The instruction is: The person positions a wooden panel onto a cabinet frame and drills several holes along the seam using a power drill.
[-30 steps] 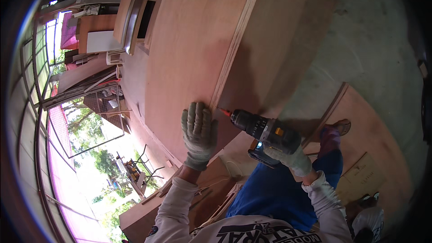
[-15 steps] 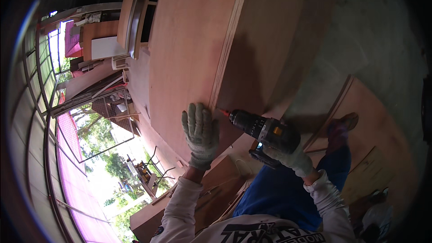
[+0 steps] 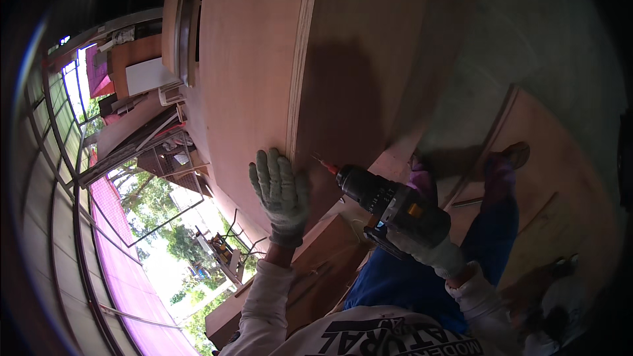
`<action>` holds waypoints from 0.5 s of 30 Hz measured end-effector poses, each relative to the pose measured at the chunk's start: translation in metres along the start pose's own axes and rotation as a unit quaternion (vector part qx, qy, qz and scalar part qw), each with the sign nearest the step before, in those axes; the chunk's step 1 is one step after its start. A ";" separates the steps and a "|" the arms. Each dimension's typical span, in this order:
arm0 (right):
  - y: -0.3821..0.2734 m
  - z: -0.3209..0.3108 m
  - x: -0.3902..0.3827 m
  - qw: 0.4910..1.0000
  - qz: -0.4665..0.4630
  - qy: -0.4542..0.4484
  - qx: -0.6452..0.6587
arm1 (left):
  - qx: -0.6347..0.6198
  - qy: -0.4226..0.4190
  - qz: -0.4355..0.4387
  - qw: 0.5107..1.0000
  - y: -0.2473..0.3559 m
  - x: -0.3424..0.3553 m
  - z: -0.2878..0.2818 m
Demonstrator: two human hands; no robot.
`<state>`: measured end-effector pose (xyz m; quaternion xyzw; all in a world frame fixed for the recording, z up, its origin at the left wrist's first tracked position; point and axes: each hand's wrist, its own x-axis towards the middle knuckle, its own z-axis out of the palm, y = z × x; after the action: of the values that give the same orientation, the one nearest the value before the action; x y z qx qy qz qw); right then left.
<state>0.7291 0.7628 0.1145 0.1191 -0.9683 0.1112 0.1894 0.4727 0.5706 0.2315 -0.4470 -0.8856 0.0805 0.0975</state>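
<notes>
At panel edge, gloved left hand is staying spread flat on plywood panel while right hand, gripping cordless drill, is bringing bit closer w/ tip nearly touching.

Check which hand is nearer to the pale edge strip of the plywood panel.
Left. The left hand lies flat on the plywood panel, right at its pale edge strip. The right hand grips the cordless drill, farther to the right.
</notes>
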 end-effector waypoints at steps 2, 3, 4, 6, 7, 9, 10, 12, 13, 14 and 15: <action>0.002 0.002 0.021 0.932 -0.031 0.045 -0.359 | 0.012 0.006 0.001 1.000 0.003 0.002 0.004; 0.005 -0.002 0.026 0.817 -0.073 0.029 -0.572 | 0.023 0.014 -0.002 1.000 0.006 0.003 0.006; 0.008 -0.004 0.032 0.653 -0.118 0.039 -0.747 | 0.026 0.013 0.000 1.000 0.006 0.003 0.005; 0.009 -0.008 0.037 0.853 -0.072 0.037 -0.516 | 0.039 0.009 -0.012 0.999 0.007 0.004 0.003; 0.009 -0.008 0.039 0.902 -0.057 0.039 -0.426 | 0.040 0.009 -0.012 0.999 0.008 0.005 0.004; 0.006 -0.004 0.039 0.888 -0.056 0.028 -0.455 | 0.025 0.047 -0.020 0.998 0.008 0.008 0.009; 0.005 -0.004 0.038 0.883 -0.054 0.026 -0.465 | 0.026 0.048 -0.019 0.998 0.008 0.008 0.007; 0.005 -0.007 0.039 0.868 -0.085 0.014 -0.488 | 0.031 0.024 -0.015 0.999 0.007 0.008 0.004; 0.004 -0.006 0.040 0.865 -0.095 0.012 -0.493 | 0.034 0.022 -0.015 0.999 0.007 0.008 0.001; 0.006 -0.006 0.044 0.898 -0.066 0.036 -0.433 | 0.031 0.015 -0.014 0.999 0.007 0.010 -0.002; 0.003 -0.004 0.045 0.914 -0.051 0.048 -0.400 | 0.029 0.008 -0.013 0.999 0.007 0.011 -0.005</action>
<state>0.6894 0.7584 0.1352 0.0770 -0.9141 -0.2901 0.2726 0.4732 0.5838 0.2356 -0.4328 -0.8880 0.1011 0.1180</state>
